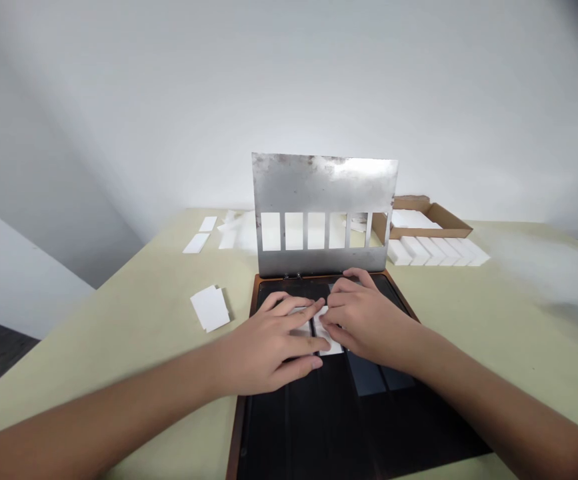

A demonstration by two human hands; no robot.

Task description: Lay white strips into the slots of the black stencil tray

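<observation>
My left hand [269, 343] and my right hand [363, 320] meet over a small white card [329, 345] lying on a black hinged board [293, 427]. Left fingers lie flat across the card, while the right fingertips bunch on its upper part. Most of the card is hidden under my fingers, so its exact shape is unclear. A brown wooden frame [255, 300] edges the board. Just beyond my hands, a scuffed steel plate [323, 187] stands upright on hinges, with several rectangular windows along its lower part.
Loose white cards [210, 308] lie on the pale green table [119, 333] to the left, with more near the back [196, 243]. A cardboard box [431, 217] holding white pieces and a row of white blocks [433, 251] stand at the back right.
</observation>
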